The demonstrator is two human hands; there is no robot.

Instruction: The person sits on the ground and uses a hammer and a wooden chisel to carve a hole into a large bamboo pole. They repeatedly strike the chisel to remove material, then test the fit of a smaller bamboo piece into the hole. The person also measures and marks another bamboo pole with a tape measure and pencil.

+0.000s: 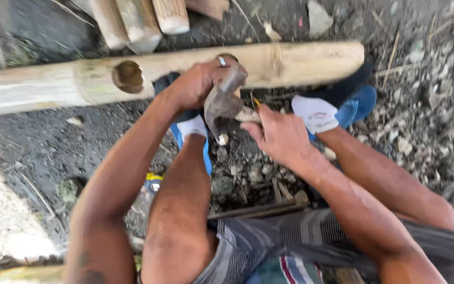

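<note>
Closest to me are my striped shorts (pixel 269 242) and my two bare knees, with both forearms running out past them over the dirt. My right hand (pixel 279 134) is closed around the near end of a short wooden peg (pixel 248 115), fingers curled over it so that only a pale stub shows between my hands. My left hand (pixel 198 84) is wrapped around a grey metal tool (pixel 222 102), a blunt, hatchet-like head whose broad part hangs down and ends just above the ground; the tool's face touches the peg where the two hands meet. A ring (pixel 222 61) sits on one finger of that left hand. Below the hands the ground (pixel 248 173) is dark soil strewn with wood chips and small stones. A small yellow and blue object (pixel 153 181) lies on the dirt beside my left leg; I cannot tell what it is. My feet are in white socks (pixel 316 113) and blue sandals (pixel 361 102), planted just behind the hands. Directly beyond my left hand a long pale log (pixel 300 63) lies crosswise on the ground, with a round hole (pixel 128 77) bored into it left of my knuckles. Farther still, at the top edge, the cut ends of several wooden stakes (pixel 143 23) rest side by side.
</note>
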